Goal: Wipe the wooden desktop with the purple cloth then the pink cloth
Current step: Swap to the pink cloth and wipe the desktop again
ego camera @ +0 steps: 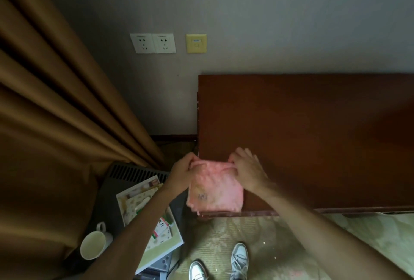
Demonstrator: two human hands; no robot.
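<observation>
**Both hands on the pink cloth at the desk's near corner**

My left hand (182,171) pinches the top left corner of the pink cloth (215,190), fingers curled tight around a bunched fold of it. My right hand (247,167) grips the top right corner the same way, thumb tucked under the edge and fingers closed over the fabric, knuckles pointing toward the upper part of the frame. Between the two hands the top hem is gathered and slightly raised.

The cloth lies just below the centre of the frame, spread over the lower left corner of the wooden desktop (313,134), its left edge hanging a little past the desk's side and its bottom edge reaching the front lip. A small dark mark shows on its lower left part.

The desktop fills the right half of the frame, pushed against a grey wall (246,6). On that wall, upper centre, sit two white sockets (153,43) and a yellow plate (196,43). A brown curtain (56,100) covers the left. At lower left a white mug (94,244) stands near a tray of packets (150,208). My two shoes (239,257) show at the bottom edge on patterned carpet.
</observation>
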